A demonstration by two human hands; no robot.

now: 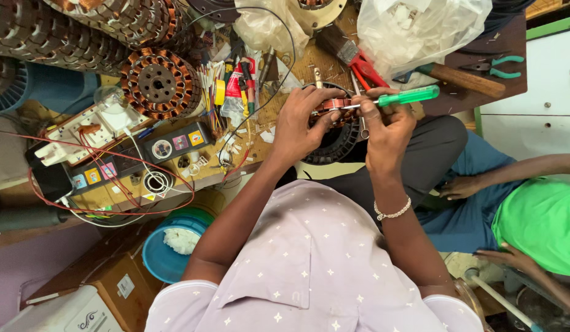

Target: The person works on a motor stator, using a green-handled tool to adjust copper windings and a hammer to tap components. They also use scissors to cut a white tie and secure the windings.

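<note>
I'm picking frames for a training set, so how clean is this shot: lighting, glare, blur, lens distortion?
Head view: even, soft light with faint shadows; the left hand, right hand and green-handled screwdriver are sharp; mild glare whitens the plastic bag; wide-angle bending curves the workbench and the stator stack toward the edges; the shirt close to the lens looks enlarged.

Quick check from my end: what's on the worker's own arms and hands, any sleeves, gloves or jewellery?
Both arms are bare below short sleeves of a pale lilac collared shirt dotted with small white stars. No gloves on the left hand or right hand. The right wrist wears a thin beaded silver-white bracelet. No watch or rings visible.
</note>
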